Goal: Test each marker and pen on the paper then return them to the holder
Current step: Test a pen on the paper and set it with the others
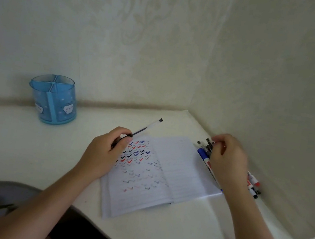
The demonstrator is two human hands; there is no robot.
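Pressure should stay light: one short tick on a free line of the notebook (174, 176) at centre frame, then the pen goes to the blue holder (52, 99), upper left, well apart. Left hand (105, 152) grips a clear-barrelled pen (146, 128), tip at the page. Right hand (227, 160) curls over the pile of markers and pens (204, 155) at right; whether it pinches one, I cannot tell.
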